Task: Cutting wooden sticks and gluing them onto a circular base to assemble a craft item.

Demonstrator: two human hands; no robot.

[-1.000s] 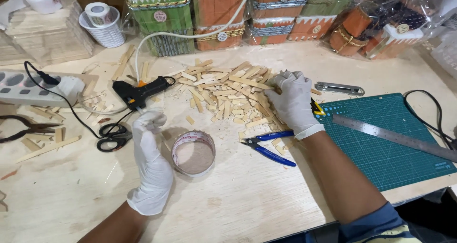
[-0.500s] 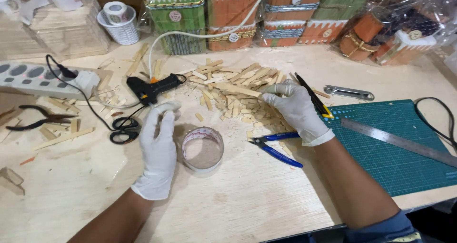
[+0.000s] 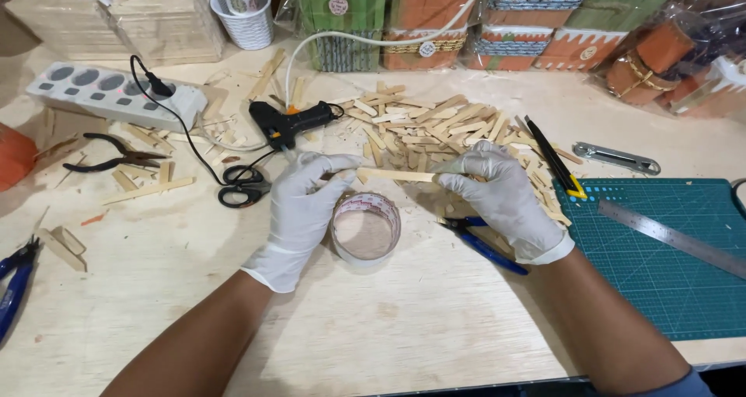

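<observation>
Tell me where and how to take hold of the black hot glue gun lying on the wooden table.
Grip the black hot glue gun by its handle, the stub that juts toward the person at the left end of the body. It lies flat on its side on the wooden table, so come from above. Judging by the pose, avoid the right end, where the nozzle seems to sit.

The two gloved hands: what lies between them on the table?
In the head view, the tape roll lies between left hand and right hand; both hold a wooden stick above it.
</observation>
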